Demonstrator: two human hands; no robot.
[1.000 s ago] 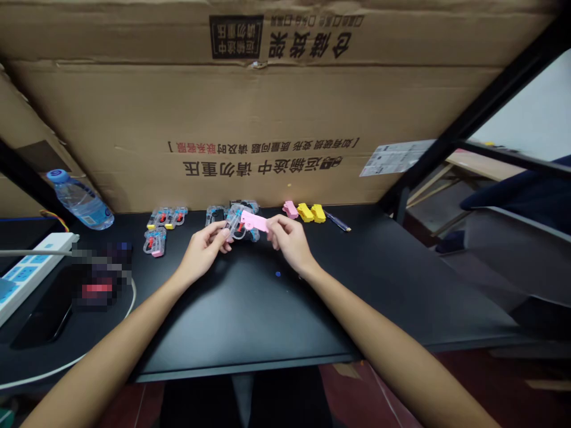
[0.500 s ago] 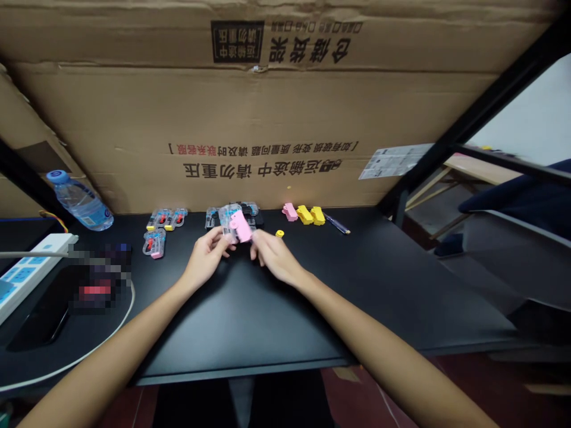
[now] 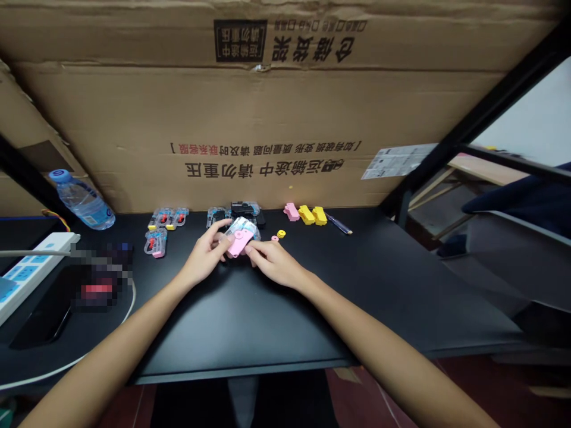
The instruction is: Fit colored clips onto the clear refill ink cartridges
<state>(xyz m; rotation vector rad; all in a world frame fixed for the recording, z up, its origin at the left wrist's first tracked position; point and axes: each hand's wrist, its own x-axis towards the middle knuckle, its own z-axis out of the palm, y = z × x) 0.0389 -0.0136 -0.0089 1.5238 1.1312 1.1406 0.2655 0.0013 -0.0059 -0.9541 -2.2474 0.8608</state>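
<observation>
Once the pink piece [image 3: 241, 244] had tilted the other way against the clear casing [image 3: 243, 223], the left hand [image 3: 206, 249] gripped both above the black tabletop [image 3: 232, 324]; the right hand [image 3: 273, 261] touched the piece's edge, whether pinching I couldn't tell. Their alignment seemed unsettled.

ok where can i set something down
Bare desk lies between the forearms, down to its front edge, and right of the right forearm. Crowded: the back edge by the yellow pieces and clear plastic pieces, and left around the power strip.
</observation>
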